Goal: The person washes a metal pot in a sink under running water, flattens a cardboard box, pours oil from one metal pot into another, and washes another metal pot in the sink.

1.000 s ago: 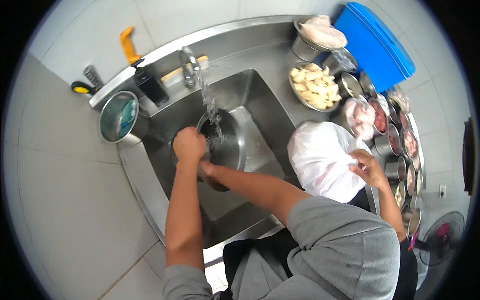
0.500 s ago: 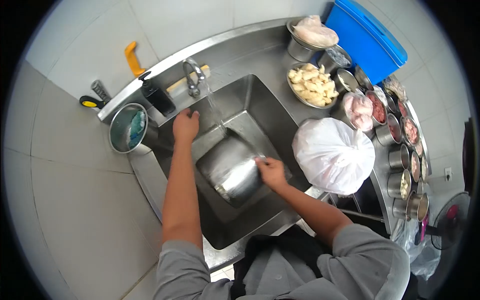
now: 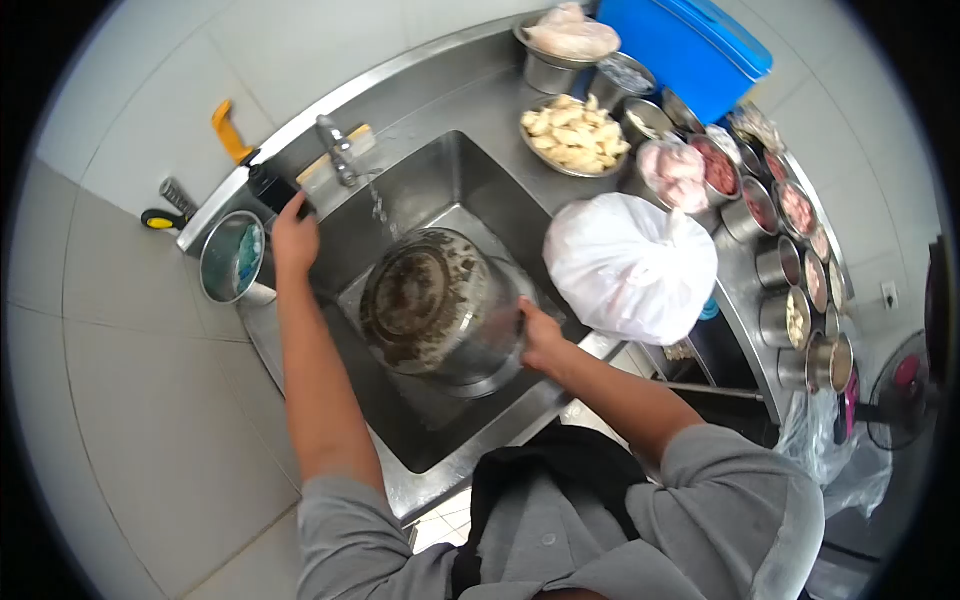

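Observation:
A metal pot (image 3: 425,300) lies tipped in the sink (image 3: 455,165), its scorched, blackened base facing up toward me. My right hand (image 3: 543,335) is closed on the pot's rim at its right side. Over the sink's left edge, my left hand (image 3: 295,238) is beside a black pump bottle (image 3: 270,188), with a digit stretched toward it; nothing shows in this hand, though its far side is hidden. Water runs from the faucet (image 3: 338,150) and falls behind the pot.
A metal container (image 3: 225,268) with a blue-green scrubber stands left of the sink. To the right sit a tied white bag (image 3: 635,268), a bowl of pale yellow pieces (image 3: 575,140), several steel containers of meat, and a blue box (image 3: 685,50).
The pot has turned so that its scorched base shows. My left hand has moved left, away from the faucet to the pump bottle. My right hand stays at the pot's rim.

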Demonstrator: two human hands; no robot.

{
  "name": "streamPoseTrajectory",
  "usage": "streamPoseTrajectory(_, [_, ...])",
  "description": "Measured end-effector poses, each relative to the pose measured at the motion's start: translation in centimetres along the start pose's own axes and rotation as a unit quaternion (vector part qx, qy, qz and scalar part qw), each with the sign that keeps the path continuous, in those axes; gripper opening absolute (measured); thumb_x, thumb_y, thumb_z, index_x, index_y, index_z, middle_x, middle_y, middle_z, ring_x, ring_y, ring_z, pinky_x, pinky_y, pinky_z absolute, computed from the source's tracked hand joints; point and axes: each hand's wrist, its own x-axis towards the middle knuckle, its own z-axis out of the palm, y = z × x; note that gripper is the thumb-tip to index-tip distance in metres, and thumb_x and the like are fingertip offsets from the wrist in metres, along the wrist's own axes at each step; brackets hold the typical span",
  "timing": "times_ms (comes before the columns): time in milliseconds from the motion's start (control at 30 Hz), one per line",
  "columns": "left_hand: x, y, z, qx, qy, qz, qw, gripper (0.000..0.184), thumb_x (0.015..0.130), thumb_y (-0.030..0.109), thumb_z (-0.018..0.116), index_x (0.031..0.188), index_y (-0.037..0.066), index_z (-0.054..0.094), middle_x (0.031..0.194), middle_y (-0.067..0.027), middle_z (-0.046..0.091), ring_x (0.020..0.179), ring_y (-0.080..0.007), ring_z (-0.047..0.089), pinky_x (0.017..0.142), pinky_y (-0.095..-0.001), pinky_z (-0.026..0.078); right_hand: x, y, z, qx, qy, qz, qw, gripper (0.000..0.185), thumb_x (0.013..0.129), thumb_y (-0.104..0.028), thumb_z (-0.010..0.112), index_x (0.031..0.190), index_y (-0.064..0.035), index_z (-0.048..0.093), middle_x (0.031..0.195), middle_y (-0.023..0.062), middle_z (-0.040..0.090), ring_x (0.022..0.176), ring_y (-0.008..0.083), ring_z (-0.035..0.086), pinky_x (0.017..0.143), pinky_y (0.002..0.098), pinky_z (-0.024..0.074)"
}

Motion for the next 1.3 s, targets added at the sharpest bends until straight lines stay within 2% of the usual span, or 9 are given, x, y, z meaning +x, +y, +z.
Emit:
streamPoseTrajectory(167, [-14.7, 1.1, -2.1, 0.008, 0.096, -0.062, 0.993, 0.057, 0.081, 0.012, 0.064, 0.132, -0.003, 0.043, 0.133, -0.0233, 0.047, 0.123, -0.0341, 0.047, 0.102, -0.0384, 0.036, -2.0, 0.6, 1.3, -0.061, 0.06, 0.08, 0.993, 0.051, 0.092, -0.041, 0.052, 0.124, -0.0017, 0.051, 0.136, 0.0103, 0.046, 0.122, 0.0262, 0.045, 0.105, 0.0432, 0.0314])
streamPoseTrajectory(433, [-38.4, 10.3, -2.6, -0.017, 0.119, -0.121, 0.985, 0.061, 0.08, 0.012, 0.065, 0.135, 0.004, 0.041, 0.126, -0.0169, 0.055, 0.112, -0.0276, 0.056, 0.094, -0.0364, 0.044, -0.8, -1.8, -0.5, -0.006, -0.235, 0.156, 0.959, 0.039, 0.097, -0.034, 0.041, 0.124, -0.0056, 0.049, 0.117, 0.0071, 0.059, 0.107, 0.0214, 0.056, 0.098, 0.0392, 0.0407])
streamPoseTrajectory(533, [-45.1, 13.2, -3.5, -0.096, 0.044, -0.17, 0.98, 0.054, 0.081, 0.008, 0.062, 0.132, 0.004, 0.046, 0.124, -0.0121, 0.057, 0.106, -0.0206, 0.059, 0.091, -0.034, 0.047, -0.1, -3.6, -1.3, -0.119, -0.241, 0.101, 0.958, 0.031, 0.095, -0.028, 0.043, 0.111, -0.0074, 0.059, 0.109, 0.0055, 0.062, 0.095, 0.0207, 0.058, 0.092, 0.0367, 0.0438])
streamPoseTrajectory(633, [-51.3, 15.2, -3.1, -0.109, 0.112, -0.209, 0.965, 0.052, 0.079, 0.008, 0.062, 0.129, 0.003, 0.048, 0.116, -0.0146, 0.061, 0.102, -0.0232, 0.061, 0.088, -0.0348, 0.049, -1.7, -4.1, -1.7, -0.214, -0.245, 0.1, 0.94, 0.044, 0.096, -0.037, 0.036, 0.122, -0.007, 0.056, 0.128, 0.0056, 0.054, 0.117, 0.0206, 0.049, 0.107, 0.0392, 0.0297])
streamPoseTrajectory(867, [-63.5, 16.3, -2.0, -0.13, 0.092, -0.314, 0.936, 0.049, 0.079, 0.018, 0.062, 0.123, -0.001, 0.053, 0.113, -0.0191, 0.061, 0.102, -0.0292, 0.061, 0.089, -0.0362, 0.047, -9.9, -7.4, -2.2, -0.327, -0.328, -0.079, 0.883, 0.055, 0.09, -0.044, 0.054, 0.126, -0.004, 0.05, 0.125, 0.0069, 0.055, 0.114, 0.0213, 0.051, 0.098, 0.0371, 0.0395])
streamPoseTrajectory(967, [-68.0, 15.7, -2.0, -0.104, 0.091, -0.362, 0.922, 0.051, 0.078, 0.021, 0.064, 0.124, -0.001, 0.053, 0.113, -0.0193, 0.061, 0.101, -0.0305, 0.061, 0.088, -0.0366, 0.048, -13.6, -13.0, -0.1, -0.481, -0.506, -0.099, 0.709, 0.063, 0.079, -0.033, 0.073, 0.127, 0.0004, 0.046, 0.121, 0.0126, 0.055, 0.109, 0.0263, 0.052, 0.094, 0.0356, 0.0434])
streamPoseTrajectory(1033, [-71.1, 14.1, -1.8, -0.121, 0.099, -0.38, 0.912, 0.052, 0.076, 0.023, 0.065, 0.121, -0.002, 0.055, 0.111, -0.0195, 0.062, 0.101, -0.0304, 0.061, 0.087, -0.0359, 0.048, -19.3, -13.3, 1.9, -0.521, -0.54, -0.339, 0.568, 0.073, 0.068, -0.028, 0.083, 0.123, 0.0035, 0.047, 0.113, 0.014, 0.057, 0.101, 0.024, 0.055, 0.092, 0.0338, 0.0435])
streamPoseTrajectory(1200, [-80.9, 8.1, -0.5, -0.062, 0.08, -0.454, 0.885, 0.049, 0.075, 0.024, 0.064, 0.115, -0.003, 0.058, 0.108, -0.0212, 0.063, 0.102, -0.0329, 0.06, 0.088, -0.0378, 0.048, -34.2, -8.2, 5.8, -0.769, -0.518, -0.264, 0.265, 0.072, 0.049, -0.009, 0.086, 0.109, 0.0017, 0.047, 0.101, 0.0088, 0.055, 0.09, 0.0169, 0.054, 0.081, 0.03, 0.0453])
streamPoseTrajectory(1300, [-88.2, 6.0, -0.8, -0.072, 0.138, -0.506, 0.848, 0.05, 0.074, 0.026, 0.065, 0.115, -0.002, 0.06, 0.111, -0.0224, 0.062, 0.106, -0.035, 0.058, 0.091, -0.0394, 0.046, -41.3, -0.7, 3.9, -0.817, -0.451, -0.283, 0.222, 0.063, 0.041, -0.006, 0.087, 0.093, -0.0006, 0.051, 0.087, 0.0057, 0.057, 0.084, 0.015, 0.056, 0.075, 0.0289, 0.0462])
